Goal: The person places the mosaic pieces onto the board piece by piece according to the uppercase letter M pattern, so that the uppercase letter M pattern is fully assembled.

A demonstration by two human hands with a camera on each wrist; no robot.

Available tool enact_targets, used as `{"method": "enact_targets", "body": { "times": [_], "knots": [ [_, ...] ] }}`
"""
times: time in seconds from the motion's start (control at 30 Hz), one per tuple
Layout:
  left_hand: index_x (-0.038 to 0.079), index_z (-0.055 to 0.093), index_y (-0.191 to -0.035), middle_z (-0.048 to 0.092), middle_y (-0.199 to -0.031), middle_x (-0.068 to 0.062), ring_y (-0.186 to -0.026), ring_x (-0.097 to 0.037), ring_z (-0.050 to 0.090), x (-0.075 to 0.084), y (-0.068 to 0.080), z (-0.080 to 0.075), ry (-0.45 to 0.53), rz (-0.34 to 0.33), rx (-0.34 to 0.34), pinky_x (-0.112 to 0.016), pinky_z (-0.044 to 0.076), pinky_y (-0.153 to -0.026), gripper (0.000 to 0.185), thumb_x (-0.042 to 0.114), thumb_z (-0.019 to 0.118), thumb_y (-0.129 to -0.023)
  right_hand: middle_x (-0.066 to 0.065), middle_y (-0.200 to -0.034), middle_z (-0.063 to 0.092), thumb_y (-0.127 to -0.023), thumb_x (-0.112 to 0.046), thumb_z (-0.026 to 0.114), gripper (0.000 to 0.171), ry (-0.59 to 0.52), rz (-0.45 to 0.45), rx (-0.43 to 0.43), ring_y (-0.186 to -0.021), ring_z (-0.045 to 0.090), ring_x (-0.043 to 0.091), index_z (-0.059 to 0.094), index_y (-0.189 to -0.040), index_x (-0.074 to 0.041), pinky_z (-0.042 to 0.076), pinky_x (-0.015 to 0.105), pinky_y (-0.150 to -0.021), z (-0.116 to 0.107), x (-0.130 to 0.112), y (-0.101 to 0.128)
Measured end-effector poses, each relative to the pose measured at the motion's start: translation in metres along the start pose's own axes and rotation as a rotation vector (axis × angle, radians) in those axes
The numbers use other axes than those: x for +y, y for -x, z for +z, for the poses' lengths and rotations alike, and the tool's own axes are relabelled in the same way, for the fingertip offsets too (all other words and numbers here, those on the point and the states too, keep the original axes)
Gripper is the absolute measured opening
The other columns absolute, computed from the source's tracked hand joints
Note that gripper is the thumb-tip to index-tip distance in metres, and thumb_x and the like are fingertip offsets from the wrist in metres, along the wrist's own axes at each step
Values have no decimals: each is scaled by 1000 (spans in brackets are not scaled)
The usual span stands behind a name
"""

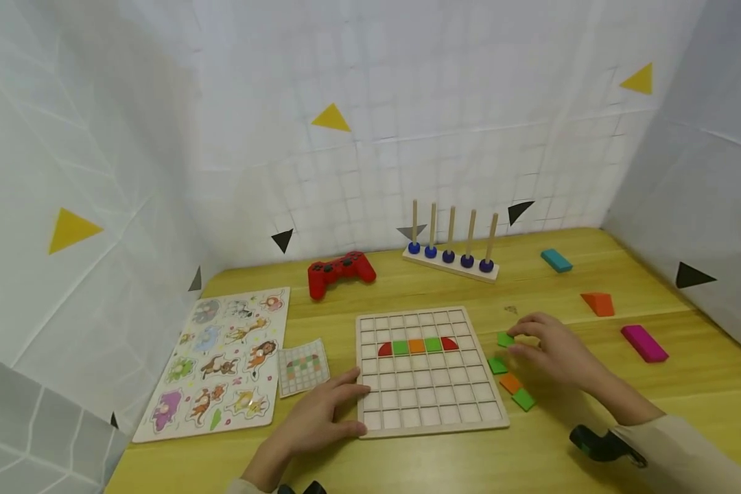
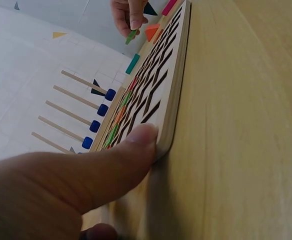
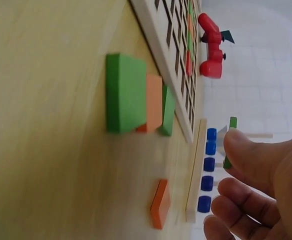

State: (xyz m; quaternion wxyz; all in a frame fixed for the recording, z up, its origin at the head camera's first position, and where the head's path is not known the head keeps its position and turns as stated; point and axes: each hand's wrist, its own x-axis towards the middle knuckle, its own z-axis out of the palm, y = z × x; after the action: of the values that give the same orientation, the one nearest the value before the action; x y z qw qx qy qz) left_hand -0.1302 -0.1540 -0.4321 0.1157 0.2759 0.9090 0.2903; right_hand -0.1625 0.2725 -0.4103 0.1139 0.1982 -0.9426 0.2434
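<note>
A white grid board [image 1: 429, 412] lies mid-table, with a row of red, green and orange tiles [image 1: 416, 346] set in it. My left hand [image 1: 352, 405] rests against the board's front left corner with straight fingers, and its thumb [image 2: 131, 150] presses the board's edge [image 2: 173, 100]. To the right of the board my right hand [image 1: 515, 339] pinches a small green tile [image 1: 505, 339] [image 3: 230, 142] just above the table. Below it lie a green tile [image 1: 497, 366], an orange tile [image 1: 510, 383] and another green tile [image 1: 523, 399].
An animal puzzle [image 1: 222, 357] and a small pattern card [image 1: 302, 367] lie left of the board. Behind it are a red game controller [image 1: 341, 271] and a peg rack [image 1: 451, 261]. A teal block [image 1: 556, 261], an orange wedge [image 1: 599, 303] and a magenta block [image 1: 644, 343] lie right. White walls enclose the table.
</note>
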Motion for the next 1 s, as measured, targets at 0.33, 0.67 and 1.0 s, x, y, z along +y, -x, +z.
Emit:
{"method": "enact_targets", "body": {
  "times": [0.33, 0.67, 1.0],
  "knots": [
    [22, 59, -136, 38, -158, -7, -142, -35, 42, 0, 0, 3, -23, -6, 6, -59, 37, -111, 58, 49, 70, -86, 12, -107, 67, -90, -12, 69, 20, -48, -31, -48, -101, 62, 34, 72, -107, -3, 55, 51, -84, 10, -18, -12],
    [24, 58, -136, 39, -158, -5, -141, -34, 43, 2, 0, 4, -35, -13, 15, -59, 38, -110, 57, 49, 70, -86, 9, -110, 65, -92, -12, 68, 20, -94, 6, -87, -102, 62, 29, 71, -111, -6, 56, 44, -82, 20, -33, -20],
    [24, 58, -137, 39, -158, -5, -141, -34, 44, 2, -4, 2, -40, 0, 12, -58, 39, -110, 57, 50, 69, -87, 11, -112, 65, -91, -14, 68, 21, -90, -45, -96, -102, 63, 30, 71, -111, -6, 56, 44, -83, 30, -42, -28]
  ]
}}
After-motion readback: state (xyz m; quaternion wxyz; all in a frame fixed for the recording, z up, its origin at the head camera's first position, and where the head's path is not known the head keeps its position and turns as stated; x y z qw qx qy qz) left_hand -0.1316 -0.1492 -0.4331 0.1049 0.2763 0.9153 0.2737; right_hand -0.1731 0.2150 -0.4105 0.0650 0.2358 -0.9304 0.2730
